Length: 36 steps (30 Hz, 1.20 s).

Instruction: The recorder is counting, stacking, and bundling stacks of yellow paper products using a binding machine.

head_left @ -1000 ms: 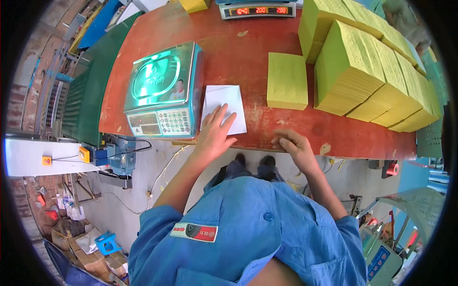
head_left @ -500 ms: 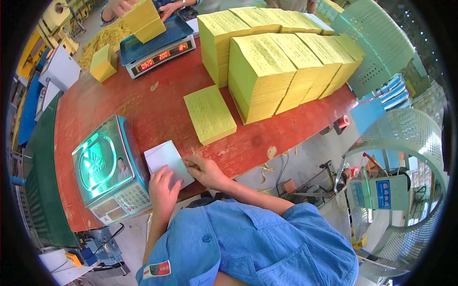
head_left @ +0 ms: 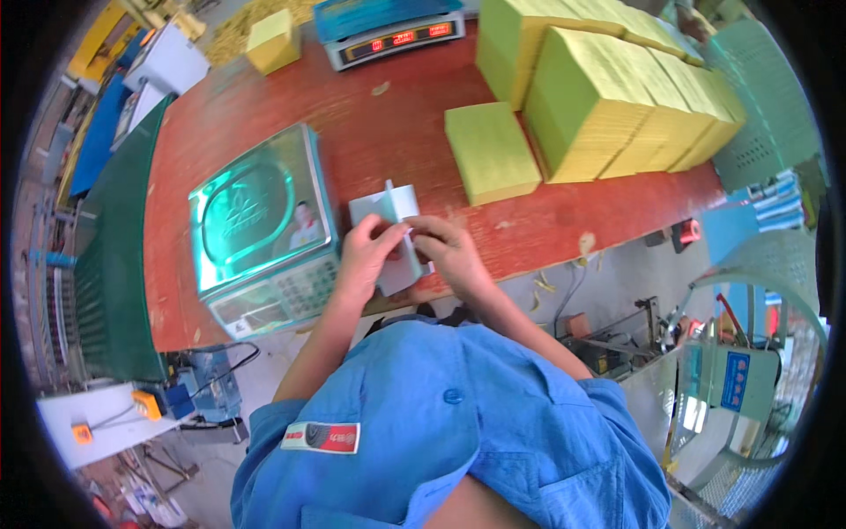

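Note:
A small stack of white paper (head_left: 368, 206) lies near the front edge of the red table. One or more sheets stand up from it, folded or bent upward along the middle. My left hand (head_left: 361, 257) pinches the raised paper between thumb and fingers. From the other side, my right hand (head_left: 451, 254) closes on the same raised part, fingers curled. The fingertips of both hands meet close together there, and motion blur hides their exact grip. Just left of my left hand is a weighing scale (head_left: 256, 216) with a shiny plate and a keypad.
A low block of yellow paper (head_left: 492, 152) lies ahead to the right, beside tall yellow stacks (head_left: 590, 106). Another scale with a red display (head_left: 397, 40) and a small yellow block (head_left: 273, 42) stand at the far side. A perforated metal drum (head_left: 767, 264) is at right, beyond the table (head_left: 414, 132).
The head view has shifted, so the table appears higher and further right. My left hand has gone from resting spread on the paper to pinching it, and the paper now stands up.

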{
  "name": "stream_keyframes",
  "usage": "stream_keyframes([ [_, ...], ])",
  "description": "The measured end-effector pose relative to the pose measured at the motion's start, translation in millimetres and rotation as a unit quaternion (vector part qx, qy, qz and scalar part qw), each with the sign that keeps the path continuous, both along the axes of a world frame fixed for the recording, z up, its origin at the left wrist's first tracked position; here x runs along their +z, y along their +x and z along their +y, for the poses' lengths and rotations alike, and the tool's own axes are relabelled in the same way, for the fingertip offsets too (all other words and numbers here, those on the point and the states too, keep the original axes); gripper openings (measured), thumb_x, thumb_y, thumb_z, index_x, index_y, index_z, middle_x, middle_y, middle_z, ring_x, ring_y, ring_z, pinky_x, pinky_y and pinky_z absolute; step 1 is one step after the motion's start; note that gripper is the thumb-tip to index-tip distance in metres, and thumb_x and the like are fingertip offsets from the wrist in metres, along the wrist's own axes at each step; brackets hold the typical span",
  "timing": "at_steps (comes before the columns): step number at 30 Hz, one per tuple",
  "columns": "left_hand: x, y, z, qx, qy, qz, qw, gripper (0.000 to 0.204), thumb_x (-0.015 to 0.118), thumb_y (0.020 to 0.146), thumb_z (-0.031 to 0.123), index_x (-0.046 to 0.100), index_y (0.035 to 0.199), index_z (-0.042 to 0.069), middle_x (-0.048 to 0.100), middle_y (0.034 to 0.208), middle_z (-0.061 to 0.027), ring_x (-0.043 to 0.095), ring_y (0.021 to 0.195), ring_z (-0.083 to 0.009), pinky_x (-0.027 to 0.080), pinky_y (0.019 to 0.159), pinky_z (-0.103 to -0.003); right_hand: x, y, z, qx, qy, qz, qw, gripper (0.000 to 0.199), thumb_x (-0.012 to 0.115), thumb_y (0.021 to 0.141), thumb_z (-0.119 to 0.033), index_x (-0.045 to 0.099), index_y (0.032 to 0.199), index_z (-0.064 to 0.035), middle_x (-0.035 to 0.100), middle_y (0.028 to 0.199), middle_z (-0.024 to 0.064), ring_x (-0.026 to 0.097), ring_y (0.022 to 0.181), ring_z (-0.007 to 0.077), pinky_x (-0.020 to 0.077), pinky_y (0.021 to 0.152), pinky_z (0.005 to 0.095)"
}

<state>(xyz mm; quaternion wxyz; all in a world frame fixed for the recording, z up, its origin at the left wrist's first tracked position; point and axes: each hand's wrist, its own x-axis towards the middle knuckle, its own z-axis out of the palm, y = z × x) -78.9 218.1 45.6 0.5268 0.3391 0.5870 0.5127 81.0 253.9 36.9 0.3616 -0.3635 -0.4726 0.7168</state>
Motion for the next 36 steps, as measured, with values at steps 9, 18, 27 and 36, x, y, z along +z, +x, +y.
stream_keyframes([
  [9,0,-3,0,-0.015,-0.006,-0.016,1.0,0.031,0.073,0.085,0.029,0.061,0.094,0.002,0.062,0.084,-0.0036,0.057,0.074,-0.0099,0.047,0.067,-0.025,9,4,-2,-0.004,-0.015,-0.015,1.0,0.03,0.053,0.091,-0.004,0.062,0.12,0.0008,0.065,0.102,0.0075,0.059,0.09,0.014,0.0493,0.077,0.0295],
  [18,-5,3,1,0.023,0.034,-0.024,0.999,0.022,0.063,0.091,0.013,0.058,0.108,0.0,0.06,0.084,-0.0027,0.055,0.076,-0.0092,0.047,0.071,-0.025,3,7,3,-0.018,-0.013,-0.006,1.0,0.031,0.053,0.091,-0.004,0.062,0.121,0.0002,0.065,0.104,0.0082,0.06,0.093,0.0147,0.0496,0.082,0.0301],
  [27,-11,9,0,0.034,0.092,0.041,0.994,0.049,0.058,0.091,0.003,0.046,0.138,0.01,0.056,0.084,0.0,0.052,0.076,-0.007,0.045,0.069,-0.023,4,4,6,0.013,-0.009,-0.002,1.0,0.03,0.053,0.09,-0.003,0.063,0.119,-0.0004,0.065,0.101,0.0061,0.059,0.088,0.0132,0.0496,0.076,0.0286],
  [36,0,12,6,0.051,0.072,-0.045,0.995,0.052,0.07,0.088,0.014,0.044,0.132,0.005,0.061,0.097,-0.0081,0.058,0.087,-0.0114,0.049,0.075,-0.026,2,2,9,0.004,0.015,-0.001,1.0,0.029,0.054,0.09,-0.001,0.064,0.118,-0.0003,0.064,0.093,0.0039,0.057,0.082,0.0104,0.0482,0.07,0.0264],
])
